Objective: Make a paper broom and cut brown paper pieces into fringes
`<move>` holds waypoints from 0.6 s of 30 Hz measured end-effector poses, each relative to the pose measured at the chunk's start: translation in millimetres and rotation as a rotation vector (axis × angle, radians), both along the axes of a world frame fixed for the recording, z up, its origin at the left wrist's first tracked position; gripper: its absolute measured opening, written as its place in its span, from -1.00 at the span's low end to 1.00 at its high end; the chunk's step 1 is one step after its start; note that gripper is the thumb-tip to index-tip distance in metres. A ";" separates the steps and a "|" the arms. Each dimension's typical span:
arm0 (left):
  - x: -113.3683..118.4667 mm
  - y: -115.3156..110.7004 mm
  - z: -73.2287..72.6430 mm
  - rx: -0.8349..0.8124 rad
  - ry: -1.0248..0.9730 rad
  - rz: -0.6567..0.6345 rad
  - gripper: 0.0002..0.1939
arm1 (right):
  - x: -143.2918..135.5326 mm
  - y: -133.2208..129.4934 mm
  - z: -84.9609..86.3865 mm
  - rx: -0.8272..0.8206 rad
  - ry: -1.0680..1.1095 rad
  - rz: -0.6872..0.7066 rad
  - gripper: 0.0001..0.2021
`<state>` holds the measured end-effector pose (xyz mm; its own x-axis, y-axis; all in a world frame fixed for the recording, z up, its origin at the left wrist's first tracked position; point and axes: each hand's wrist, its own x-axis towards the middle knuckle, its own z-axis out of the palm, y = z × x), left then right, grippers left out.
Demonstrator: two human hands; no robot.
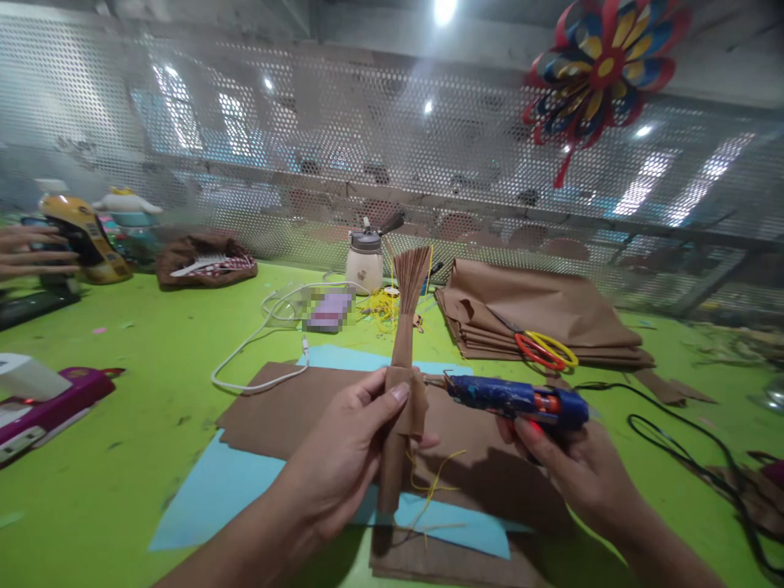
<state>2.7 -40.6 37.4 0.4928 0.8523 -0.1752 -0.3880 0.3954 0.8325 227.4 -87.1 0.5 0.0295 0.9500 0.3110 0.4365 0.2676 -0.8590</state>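
Observation:
My left hand (352, 445) is closed round a brown paper roll (404, 347), held upright, with a pleated, fanned-out top and a paper strip wrapped about its middle. The thumb presses on that strip, whose loose end hangs at the right. In my right hand (567, 465) is a blue glue gun (508, 394), its nozzle pointing left, at or very near the edge of the strip; contact cannot be told. Under both hands lie brown paper sheets (275, 404) and light blue sheets (226, 486). Yellow string (434, 482) dangles near the roll's lower part.
Folded brown paper (551, 302) lies at right with red-and-yellow scissors (545, 349) on it. A black cord (679, 437) crosses the right side. Behind are a spray bottle (366, 261), phone (329, 310) and white cable (238, 351). A purple power strip (61, 400) and another person's hand (37, 251) are at left.

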 end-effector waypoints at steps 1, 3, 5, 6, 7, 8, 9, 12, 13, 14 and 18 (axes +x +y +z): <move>0.0 0.3 0.2 -0.002 0.002 0.003 -0.79 | -0.2 -0.4 -0.1 0.005 -0.001 -0.004 -0.80; 0.2 0.7 0.6 -0.006 0.008 0.010 -0.79 | -0.8 -0.9 0.0 0.009 -0.008 -0.010 -0.78; 0.5 0.6 1.0 -0.005 0.013 0.015 -0.78 | -1.4 -0.4 0.3 -0.003 -0.026 0.000 -0.77; 0.7 0.4 1.1 -0.005 0.014 0.017 -0.78 | -1.6 0.3 0.4 -0.009 -0.026 0.012 -0.77; 0.9 0.1 1.0 -0.007 0.015 0.017 -0.78 | -1.6 1.4 0.3 -0.013 -0.014 0.023 -0.76; 1.2 -0.2 0.9 -0.009 0.016 0.015 -0.78 | -1.6 2.7 0.0 -0.016 0.005 0.030 -0.76; 1.5 -0.6 0.7 -0.009 0.016 0.011 -0.77 | -1.4 4.0 -0.5 -0.016 0.027 0.032 -0.76; 2.2 -1.5 0.0 0.007 0.007 -0.025 -0.76 | -0.3 7.1 -2.1 -0.027 0.054 0.036 -0.76; 2.2 -1.6 -0.1 0.014 0.000 -0.037 -0.75 | -0.1 7.5 -2.1 -0.037 0.049 0.036 -0.76; 2.1 -1.6 0.0 0.017 -0.009 -0.046 -0.75 | -0.1 7.4 -1.8 -0.050 0.041 0.036 -0.75; 0.7 -0.7 0.3 0.008 -0.027 -0.047 -0.75 | -1.9 4.2 3.1 -0.095 0.017 0.042 -0.74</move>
